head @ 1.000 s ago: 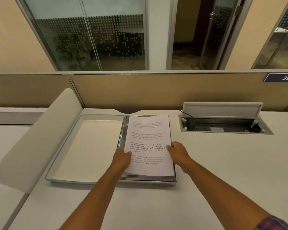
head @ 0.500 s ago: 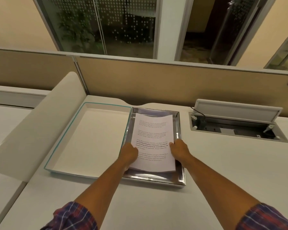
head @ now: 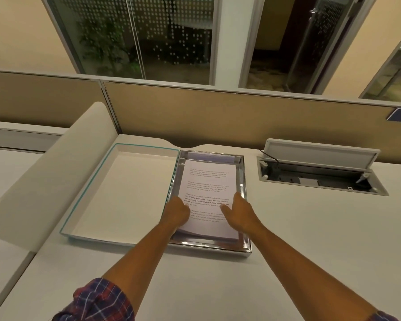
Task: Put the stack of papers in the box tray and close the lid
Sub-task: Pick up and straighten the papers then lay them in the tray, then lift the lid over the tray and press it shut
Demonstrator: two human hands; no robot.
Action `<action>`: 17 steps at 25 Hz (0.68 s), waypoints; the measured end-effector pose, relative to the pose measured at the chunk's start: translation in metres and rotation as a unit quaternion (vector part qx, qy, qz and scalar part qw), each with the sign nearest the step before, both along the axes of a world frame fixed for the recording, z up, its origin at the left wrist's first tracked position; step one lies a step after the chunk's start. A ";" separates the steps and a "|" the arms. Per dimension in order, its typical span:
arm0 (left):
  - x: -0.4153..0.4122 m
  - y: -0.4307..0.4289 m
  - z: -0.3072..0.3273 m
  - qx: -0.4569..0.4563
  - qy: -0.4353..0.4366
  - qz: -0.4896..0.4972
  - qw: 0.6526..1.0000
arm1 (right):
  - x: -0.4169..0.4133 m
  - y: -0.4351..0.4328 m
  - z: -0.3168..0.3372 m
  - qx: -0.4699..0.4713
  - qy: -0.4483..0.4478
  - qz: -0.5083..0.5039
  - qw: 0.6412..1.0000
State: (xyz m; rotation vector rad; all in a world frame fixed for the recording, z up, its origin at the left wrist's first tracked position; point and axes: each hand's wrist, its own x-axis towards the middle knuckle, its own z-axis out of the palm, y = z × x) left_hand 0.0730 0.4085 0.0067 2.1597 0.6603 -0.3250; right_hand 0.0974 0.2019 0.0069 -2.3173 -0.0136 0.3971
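Left hand [head: 176,214] pinches the stack of papers [head: 208,181], right hand [head: 240,212] flanks it, grip I cannot tell, so it settles square in the tray [head: 208,247].

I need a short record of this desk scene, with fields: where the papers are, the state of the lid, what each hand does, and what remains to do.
papers: stack of papers lies inside the silver box tray, printed side up
lid: white lid with teal edge, open, lying flat against the tray's left side
left hand: grips the stack's left edge
right hand: thumb on the top sheet, fingers at the right edge; grip unclear
remaining: close the lid
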 end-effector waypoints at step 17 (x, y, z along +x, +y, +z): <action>-0.120 0.003 0.018 0.036 -0.244 0.006 0.969 | -0.112 -0.020 -0.049 -0.224 -0.113 0.191 0.949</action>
